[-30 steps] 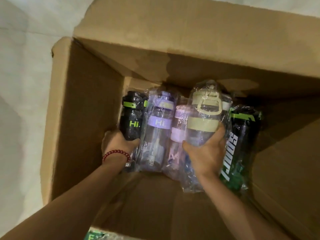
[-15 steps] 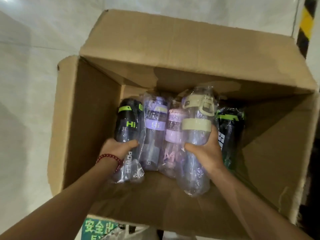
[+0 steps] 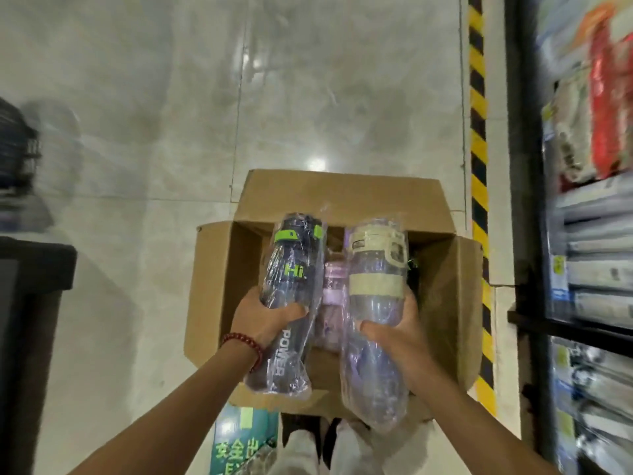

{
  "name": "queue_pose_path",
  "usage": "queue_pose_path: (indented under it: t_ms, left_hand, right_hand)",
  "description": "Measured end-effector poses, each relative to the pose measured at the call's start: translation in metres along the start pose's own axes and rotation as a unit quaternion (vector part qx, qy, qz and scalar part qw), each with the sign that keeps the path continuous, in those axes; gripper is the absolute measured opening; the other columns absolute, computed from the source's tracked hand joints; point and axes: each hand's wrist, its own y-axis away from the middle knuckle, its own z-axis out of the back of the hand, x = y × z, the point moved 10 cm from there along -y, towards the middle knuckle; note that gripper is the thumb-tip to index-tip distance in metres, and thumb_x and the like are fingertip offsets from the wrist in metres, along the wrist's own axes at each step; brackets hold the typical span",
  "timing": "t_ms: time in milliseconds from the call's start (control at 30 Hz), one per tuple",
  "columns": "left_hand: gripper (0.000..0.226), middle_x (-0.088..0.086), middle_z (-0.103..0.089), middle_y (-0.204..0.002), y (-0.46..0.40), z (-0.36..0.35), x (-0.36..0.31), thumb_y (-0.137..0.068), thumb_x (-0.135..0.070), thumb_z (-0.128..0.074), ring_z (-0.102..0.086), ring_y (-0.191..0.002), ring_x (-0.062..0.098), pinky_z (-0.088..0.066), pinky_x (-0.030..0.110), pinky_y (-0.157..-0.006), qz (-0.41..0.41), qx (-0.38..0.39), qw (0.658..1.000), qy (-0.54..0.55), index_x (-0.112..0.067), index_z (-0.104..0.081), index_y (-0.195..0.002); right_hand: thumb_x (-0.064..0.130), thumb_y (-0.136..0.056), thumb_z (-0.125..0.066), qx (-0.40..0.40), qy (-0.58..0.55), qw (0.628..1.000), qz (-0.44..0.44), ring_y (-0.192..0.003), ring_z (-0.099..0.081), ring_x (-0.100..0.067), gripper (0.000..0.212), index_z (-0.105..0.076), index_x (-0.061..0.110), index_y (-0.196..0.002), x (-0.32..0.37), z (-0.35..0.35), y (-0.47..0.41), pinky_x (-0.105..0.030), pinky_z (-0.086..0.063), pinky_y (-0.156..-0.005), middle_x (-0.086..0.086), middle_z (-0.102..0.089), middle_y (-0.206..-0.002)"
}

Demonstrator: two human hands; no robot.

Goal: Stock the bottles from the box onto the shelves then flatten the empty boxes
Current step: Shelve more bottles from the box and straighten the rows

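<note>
- The left hand (image 3: pixel 265 318) has its grip clamped round the middle of a dark bottle (image 3: pixel 289 296) with green trim, fingers wrapped across the front of its clear plastic wrap — the hold sits low on the body, probably so the cap end points away and is ready to go onto a shelf first.
- The right hand (image 3: pixel 399 332) has its grip clamped round a clear purple bottle (image 3: pixel 375 303) with a beige cap and band, the thumb across the front and the fingers behind, hidden.
- Both bottles are held above the open cardboard box (image 3: pixel 219 289), clear of its walls, one per hand; by my reading this is the carry step between box and shelves.
- The box stands on the pale tiled floor (image 3: pixel 154 132), its flaps folded outward so the opening is free to reach into.
- Down inside the box, between the two raised bottles, a pink bottle (image 3: pixel 330 289) is visible, and something dark with green shows at the right wall — so the box is not yet empty and flattening lies well ahead.
- The shelves (image 3: pixel 589 255) run along the right edge of the view, near the box, blurred and already carrying packaged goods.
- A yellow-and-black striped strip (image 3: pixel 478 138) marks the floor between box and shelves.
</note>
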Motion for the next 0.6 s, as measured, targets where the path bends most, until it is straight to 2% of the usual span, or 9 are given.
queue_pose_path:
  t_ms: [67, 100, 133, 200, 300, 367, 433, 500, 600]
  left_hand:
    - [0.08, 0.001, -0.061, -0.113, 0.034, 0.013, -0.026, -0.045, -0.039, -0.081, -0.061, -0.097, 0.019, -0.052, 0.034, -0.081, -0.033, 0.0, 0.999, 0.033, -0.016, -0.051, -0.116]
    - [0.069, -0.001, -0.063, -0.105, 0.052, 0.02, -0.038, -0.043, -0.037, -0.08, -0.062, -0.091, 0.017, -0.052, 0.03, -0.074, -0.047, -0.001, 0.998, 0.05, -0.021, -0.053, -0.105]
    - [0.061, -0.002, -0.063, -0.099, 0.07, 0.027, -0.051, -0.045, -0.033, -0.082, -0.062, -0.088, 0.016, -0.05, 0.027, -0.069, -0.059, -0.001, 0.997, 0.056, -0.023, -0.052, -0.098]
    - [0.05, -0.004, -0.063, -0.094, 0.106, 0.04, -0.087, -0.058, -0.021, -0.086, -0.062, -0.088, 0.015, -0.046, 0.021, -0.065, -0.102, 0.008, 0.992, 0.07, -0.023, -0.054, -0.096]
    - [0.041, -0.008, -0.06, -0.092, 0.16, 0.064, -0.155, -0.07, -0.01, -0.08, -0.056, -0.08, 0.003, -0.041, 0.014, -0.061, -0.18, 0.0, 0.981, 0.079, -0.024, -0.051, -0.096]
    - [0.039, -0.006, -0.062, -0.089, 0.195, 0.079, -0.194, -0.07, -0.008, -0.079, -0.06, -0.079, 0.009, -0.045, 0.015, -0.062, -0.218, -0.013, 0.971, 0.096, -0.028, -0.051, -0.089]
    - [0.039, 0.001, -0.066, -0.093, 0.229, 0.09, -0.227, -0.068, -0.008, -0.08, -0.064, -0.086, 0.019, -0.05, 0.024, -0.07, -0.249, -0.017, 0.962, 0.109, -0.026, -0.054, -0.091]
    - [0.037, 0.008, -0.068, -0.096, 0.266, 0.098, -0.257, -0.069, -0.006, -0.079, -0.065, -0.083, 0.02, -0.052, 0.025, -0.066, -0.28, -0.011, 0.951, 0.129, -0.016, -0.059, -0.099]
    - [0.038, 0.007, -0.067, -0.091, 0.324, 0.109, -0.3, -0.069, -0.006, -0.08, -0.064, -0.076, 0.017, -0.05, 0.017, -0.056, -0.337, -0.002, 0.929, 0.154, -0.008, -0.059, -0.102]
  right_hand:
    - [0.031, -0.048, -0.08, 0.008, -0.031, 0.999, 0.02, -0.099, -0.063, -0.019, 0.101, -0.031, 0.036, -0.136, 0.032, 0.009, 0.03, -0.041, -0.056, -0.082, 0.0, -0.06, -0.116]
    - [0.031, -0.046, -0.079, 0.011, -0.048, 0.998, 0.032, -0.098, -0.063, -0.018, 0.098, -0.034, 0.037, -0.133, 0.048, 0.015, 0.045, -0.037, -0.057, -0.079, 0.0, -0.061, -0.115]
    - [0.027, -0.048, -0.077, 0.013, -0.059, 0.997, 0.045, -0.095, -0.063, -0.014, 0.093, -0.034, 0.036, -0.13, 0.066, 0.022, 0.062, -0.027, -0.057, -0.072, 0.003, -0.06, -0.112]
    - [0.022, -0.052, -0.073, 0.013, -0.072, 0.994, 0.079, -0.089, -0.057, -0.001, 0.087, -0.035, 0.033, -0.129, 0.103, 0.036, 0.097, -0.014, -0.05, -0.059, 0.009, -0.057, -0.109]
    - [0.016, -0.065, -0.08, 0.011, -0.086, 0.989, 0.119, -0.087, -0.054, 0.002, 0.086, -0.033, 0.035, -0.135, 0.155, 0.06, 0.145, -0.019, -0.045, -0.061, 0.018, -0.053, -0.105]
    - [0.018, -0.065, -0.079, -0.009, -0.079, 0.987, 0.142, -0.085, -0.05, 0.003, 0.086, -0.028, 0.045, -0.129, 0.186, 0.081, 0.173, -0.022, -0.044, -0.064, 0.024, -0.047, -0.1]
    - [0.015, -0.066, -0.08, -0.03, -0.079, 0.981, 0.172, -0.092, -0.053, -0.007, 0.083, -0.029, 0.048, -0.124, 0.22, 0.101, 0.201, -0.029, -0.045, -0.074, 0.024, -0.048, -0.101]
    - [0.02, -0.06, -0.079, -0.042, -0.085, 0.975, 0.203, -0.099, -0.056, -0.016, 0.082, -0.036, 0.041, -0.127, 0.252, 0.119, 0.231, -0.033, -0.047, -0.077, 0.016, -0.055, -0.104]
    - [0.037, -0.039, -0.075, -0.06, -0.104, 0.962, 0.244, -0.081, -0.058, -0.017, 0.101, -0.044, 0.015, -0.133, 0.289, 0.15, 0.277, -0.018, -0.048, -0.055, 0.004, -0.06, -0.1]
